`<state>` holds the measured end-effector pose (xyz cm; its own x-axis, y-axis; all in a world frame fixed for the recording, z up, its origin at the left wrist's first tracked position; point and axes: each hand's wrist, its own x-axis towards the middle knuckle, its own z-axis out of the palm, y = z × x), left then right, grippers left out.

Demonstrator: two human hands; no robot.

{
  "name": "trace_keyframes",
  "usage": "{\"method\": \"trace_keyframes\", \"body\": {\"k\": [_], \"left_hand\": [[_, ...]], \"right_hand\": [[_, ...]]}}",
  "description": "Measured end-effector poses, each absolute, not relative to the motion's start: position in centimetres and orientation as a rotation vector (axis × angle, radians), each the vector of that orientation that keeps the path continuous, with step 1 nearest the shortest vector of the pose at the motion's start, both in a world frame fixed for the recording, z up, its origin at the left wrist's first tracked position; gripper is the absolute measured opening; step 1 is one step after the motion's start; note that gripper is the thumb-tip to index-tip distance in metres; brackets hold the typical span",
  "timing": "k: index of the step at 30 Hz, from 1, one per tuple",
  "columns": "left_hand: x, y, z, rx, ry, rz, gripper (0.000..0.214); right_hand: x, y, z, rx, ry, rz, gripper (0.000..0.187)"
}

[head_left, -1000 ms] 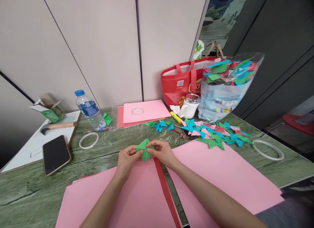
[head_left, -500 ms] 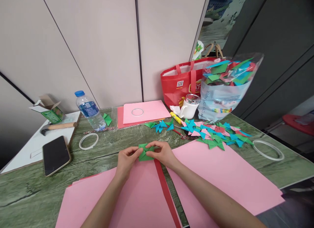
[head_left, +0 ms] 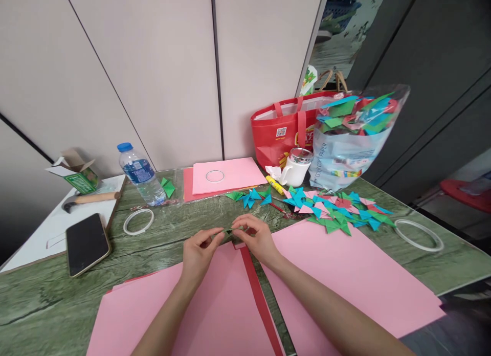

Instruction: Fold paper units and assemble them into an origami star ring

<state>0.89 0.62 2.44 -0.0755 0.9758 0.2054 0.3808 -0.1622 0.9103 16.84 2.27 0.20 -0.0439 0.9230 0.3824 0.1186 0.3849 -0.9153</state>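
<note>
My left hand (head_left: pixel 199 253) and my right hand (head_left: pixel 257 239) meet over the far edge of the left stack of pink paper (head_left: pixel 207 305). Between their fingertips is a small folded green paper (head_left: pixel 229 232), pinched from both sides. It is turned nearly edge-on, so only a thin dark sliver of it shows. Under my right forearm lies a second pink stack (head_left: pixel 356 274). Beyond my right hand, several blue and green folded paper pieces (head_left: pixel 251 197) lie beside a larger pile of colourful folded pieces (head_left: pixel 337 210).
A water bottle (head_left: pixel 141 174), a phone (head_left: pixel 87 244), a hammer (head_left: pixel 95 197) and a tape ring (head_left: pixel 138 221) are on the left. At the back right stand a white mug (head_left: pixel 296 168), a red bag (head_left: pixel 274 136) and a plastic bag of folded papers (head_left: pixel 341 161).
The green paper has tipped from showing its flat face to nearly edge-on. Both hands stay in about the same place, still pinching it.
</note>
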Motion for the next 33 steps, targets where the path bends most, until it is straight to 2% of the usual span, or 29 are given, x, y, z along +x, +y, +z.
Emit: {"method": "trace_keyframes", "body": {"k": [4, 10, 20, 26, 33], "left_hand": [[0.96, 0.54, 2.61, 1.456, 1.328, 1.086, 0.034], [0.85, 0.55, 2.29, 1.547, 1.225, 1.276, 0.019], [0.5, 0.73, 2.02, 1.725, 1.205, 1.416, 0.019], [0.58, 0.83, 2.16, 1.721, 1.164, 1.408, 0.015], [0.76, 0.54, 2.45, 1.636, 1.253, 1.372, 0.008]], "right_hand": [[16.82, 2.42, 0.02, -0.906, -1.355, 0.973, 0.006], [16.7, 2.55, 0.1, -0.774, -1.258, 1.098, 0.01], [16.64, 2.35, 0.12, -0.805, -1.149, 1.47, 0.021], [16.82, 2.67, -0.09, -0.788, -1.24, 1.334, 0.019], [16.82, 2.48, 0.2, -0.804, -1.222, 1.335, 0.018]]}}
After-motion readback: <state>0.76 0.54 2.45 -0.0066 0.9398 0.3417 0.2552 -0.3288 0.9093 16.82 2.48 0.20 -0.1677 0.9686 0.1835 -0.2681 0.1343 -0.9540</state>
